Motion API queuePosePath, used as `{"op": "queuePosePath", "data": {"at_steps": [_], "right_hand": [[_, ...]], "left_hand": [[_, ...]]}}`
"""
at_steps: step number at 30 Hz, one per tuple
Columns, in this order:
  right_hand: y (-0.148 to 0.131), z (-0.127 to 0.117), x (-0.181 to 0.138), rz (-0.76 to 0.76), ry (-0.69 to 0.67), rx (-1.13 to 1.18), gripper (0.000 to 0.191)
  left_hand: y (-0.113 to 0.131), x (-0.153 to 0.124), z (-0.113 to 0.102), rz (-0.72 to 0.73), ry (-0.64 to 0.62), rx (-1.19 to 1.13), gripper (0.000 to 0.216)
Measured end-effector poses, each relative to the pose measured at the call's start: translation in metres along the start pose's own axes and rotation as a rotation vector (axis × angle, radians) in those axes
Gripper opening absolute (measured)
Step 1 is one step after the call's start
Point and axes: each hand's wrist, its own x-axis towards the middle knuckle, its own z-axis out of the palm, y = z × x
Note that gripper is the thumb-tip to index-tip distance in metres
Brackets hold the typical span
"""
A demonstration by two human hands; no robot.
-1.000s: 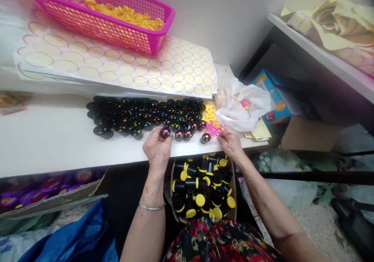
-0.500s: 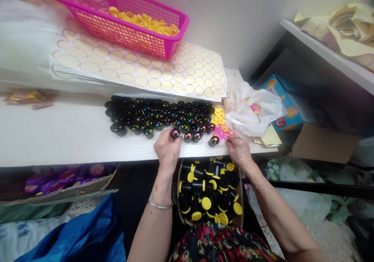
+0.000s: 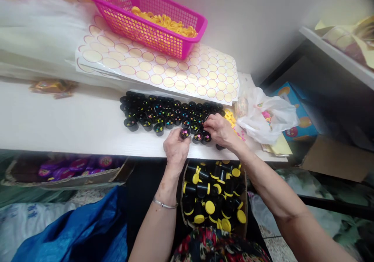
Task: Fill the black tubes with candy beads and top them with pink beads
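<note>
Rows of small black cups (image 3: 169, 122) with bright bits inside stand packed together on the white table (image 3: 87, 125). My left hand (image 3: 177, 147) is closed around one black cup (image 3: 185, 133) at the front of the group; pink and coloured pieces show in it. Over the right end of the rows, my right hand (image 3: 219, 130) is pinched, fingertips above the cups; whatever it holds is too small to make out. Partly behind that hand lie yellow rings (image 3: 230, 116) and pink pieces (image 3: 240, 133). One cup near the right wrist is mostly covered by it.
A pink basket (image 3: 187, 45) of yellow rings rests on sheets of round stickers (image 3: 157, 78). To the right are a white plastic bag (image 3: 263, 125) and a blue box (image 3: 300, 114). Below the table edge, a carton holds black containers with yellow lids (image 3: 209, 207).
My right hand has moved left from the pink pieces to above the cups. The left hand keeps its cup. The whole view has shifted slightly.
</note>
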Motion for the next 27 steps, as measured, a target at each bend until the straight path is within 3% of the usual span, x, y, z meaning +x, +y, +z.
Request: {"op": "queuePosePath", "data": {"at_steps": [21,27], "right_hand": [[-0.016,-0.006,0.010,-0.025,-0.152,-0.181,0.024],[-0.011,0.000,0.011,-0.004,-0.126,-0.099,0.025]], "left_hand": [[-0.002,0.000,0.002,-0.005,0.005,0.026,0.023],[0.002,0.000,-0.001,-0.007,0.006,0.011,0.023]]}}
